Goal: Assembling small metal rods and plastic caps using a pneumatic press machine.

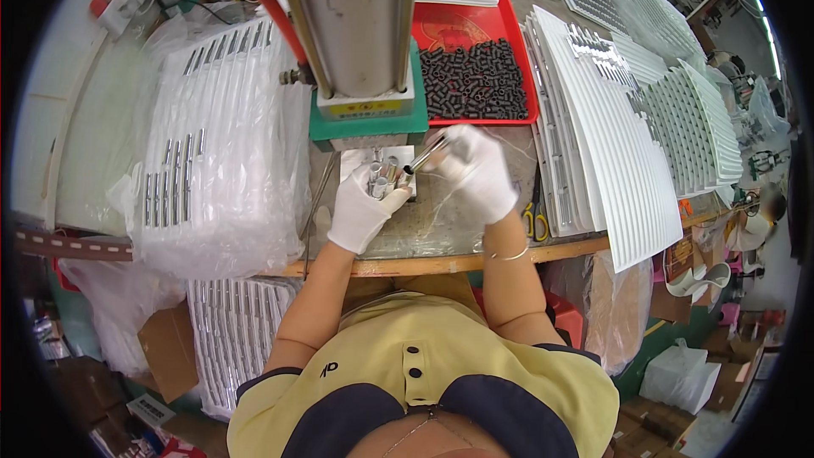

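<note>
My right hand [481, 171], in a white glove and slightly blurred, is closed on a slim silver metal tube [431, 153]. The tube is tilted, and its black lower end points toward my left hand. My left hand [363, 214], also gloved, has its fingers curled round a bunch of short silver metal tubes [384, 175]; some of their open ends face up. Both hands are in front of the green base of a press [369, 125], over a pale metal plate [349, 161]. Fingers and tubes hide part of that plate.
Behind my right hand stands a red tray [527, 76] of black plastic sleeves [473, 80]. White ridged trays [623, 153] are stacked on the right, near yellow-handled scissors [536, 222]. To the left, plastic film wraps a tray with silver tubes [225, 161]. The press column [360, 25] rises ahead.
</note>
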A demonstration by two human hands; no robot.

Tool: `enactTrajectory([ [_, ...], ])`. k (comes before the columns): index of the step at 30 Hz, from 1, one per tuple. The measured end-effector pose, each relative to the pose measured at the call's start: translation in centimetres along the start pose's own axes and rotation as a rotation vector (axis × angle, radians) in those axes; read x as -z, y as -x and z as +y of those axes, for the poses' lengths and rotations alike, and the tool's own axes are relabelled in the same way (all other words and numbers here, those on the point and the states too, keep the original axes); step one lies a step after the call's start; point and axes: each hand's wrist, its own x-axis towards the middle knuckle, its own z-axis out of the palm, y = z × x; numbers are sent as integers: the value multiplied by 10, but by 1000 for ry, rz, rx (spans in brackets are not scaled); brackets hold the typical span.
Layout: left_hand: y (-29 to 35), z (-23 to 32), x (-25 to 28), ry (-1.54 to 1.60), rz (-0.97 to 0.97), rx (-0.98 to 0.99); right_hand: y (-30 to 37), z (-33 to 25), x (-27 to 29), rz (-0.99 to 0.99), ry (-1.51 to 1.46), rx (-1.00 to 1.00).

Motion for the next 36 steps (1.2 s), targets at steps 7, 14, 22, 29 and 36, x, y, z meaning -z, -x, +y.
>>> enactTrajectory([
  [7, 14, -13, 9, -18, 16, -70, 17, 2, -21, -74, 237, 25],
  [14, 18, -23, 9, 57, -29, -65, 22, 24, -24, -58, 68, 3],
  [22, 11, -15, 4, 47, 59, -43, 19, 56, -28, -138, 186, 65],
  [29, -53, -20, 42, -460, -130, 99, -29, 54, -43, -7, 438, 89],
  [36, -39, -1, 50, -150, 4, 127, -42, 69, -54, -72, 712, 101],
])
